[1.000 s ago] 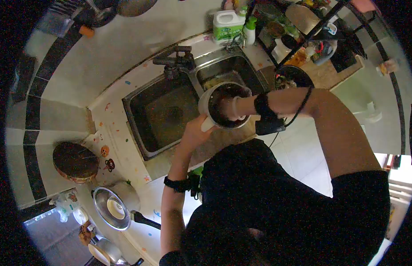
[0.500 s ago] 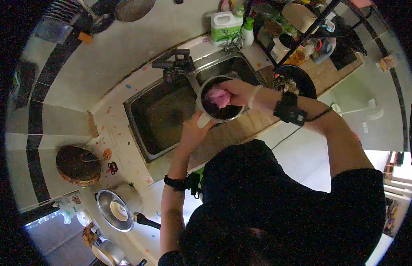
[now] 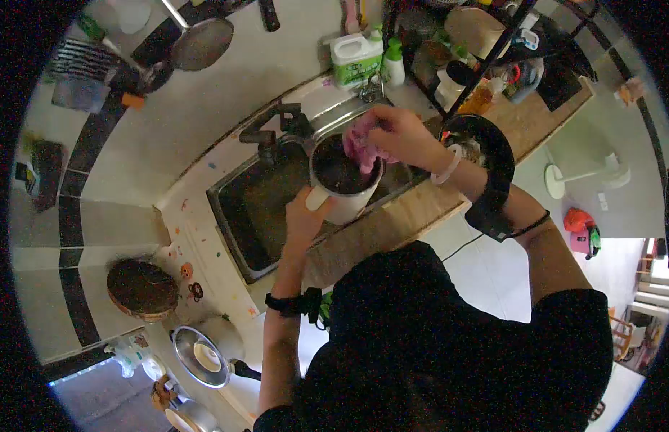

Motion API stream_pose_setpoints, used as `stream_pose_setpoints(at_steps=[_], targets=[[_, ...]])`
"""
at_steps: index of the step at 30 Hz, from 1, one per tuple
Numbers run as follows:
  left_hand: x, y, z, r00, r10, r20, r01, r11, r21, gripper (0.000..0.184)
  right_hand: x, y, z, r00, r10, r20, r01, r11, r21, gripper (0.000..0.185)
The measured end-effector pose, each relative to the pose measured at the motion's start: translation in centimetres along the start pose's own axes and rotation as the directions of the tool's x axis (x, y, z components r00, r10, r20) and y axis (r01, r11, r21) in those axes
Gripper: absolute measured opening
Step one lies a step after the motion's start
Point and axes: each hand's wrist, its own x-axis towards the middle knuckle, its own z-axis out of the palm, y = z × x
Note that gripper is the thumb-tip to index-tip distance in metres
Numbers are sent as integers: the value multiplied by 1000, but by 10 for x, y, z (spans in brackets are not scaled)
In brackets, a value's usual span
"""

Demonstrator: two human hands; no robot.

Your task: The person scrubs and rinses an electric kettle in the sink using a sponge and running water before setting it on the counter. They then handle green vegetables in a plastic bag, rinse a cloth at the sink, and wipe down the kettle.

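The left hand grips the handle of the pot, fingers closed round it, over the front edge of the sink. The right hand pinches a pink cloth (crumpled, hanging in folds) at the pot's rim. The tap stands at the sink's back edge.

At the top centre of the frame you had a white jug with a green label beside a green-topped pump bottle. To the upper right you saw a black-framed rack and, below it, a dark pan. A broad ladle hung at your upper left. Lower left, you had a round brown basket above a metal-rimmed pan. A red bag showed at far right.
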Motion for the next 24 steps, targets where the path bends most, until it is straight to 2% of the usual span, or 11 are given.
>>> stream_pose_setpoints(at_steps=[3,8,10,11,13,15,17,18,21,23,24], targets=[[8,25,-14,999,0,-34,2,998,70,31,14,-3,-21,986,-112,-126,120,991,60,15],[15,57,-62,997,-52,-56,63,974,218,33,45,33,-48,901,-341,-267,347,938,-27,15],[15,69,-81,993,-106,54,82,939,333,35,51,56,-55,976,-71,-207,80,996,38,15],[17,75,-88,993,-111,50,88,936,342,35,60,84,-55,983,-23,-181,30,999,32,15],[18,82,-99,940,-302,160,189,849,493,39,81,166,-51,985,50,-164,-60,996,-60,16],[20,75,-106,923,-341,177,225,854,470,42,90,236,-45,984,73,-165,-95,987,-130,17],[24,65,-112,917,-320,237,120,790,602,45,92,278,-35,940,316,-132,-338,919,-205,16],[27,58,-115,915,-331,229,129,781,612,45,93,296,-31,927,356,-119,-374,896,-241,17],[38,34,-118,893,-337,298,38,717,697,48,102,338,-19,940,313,-137,-341,874,-347,18],[48,18,-115,796,-501,340,108,669,735,50,120,353,-1,965,157,-208,-234,871,-432,19],[49,-7,-113,791,-511,338,111,662,741,50,133,360,12,964,34,-265,-162,863,-479,20]])
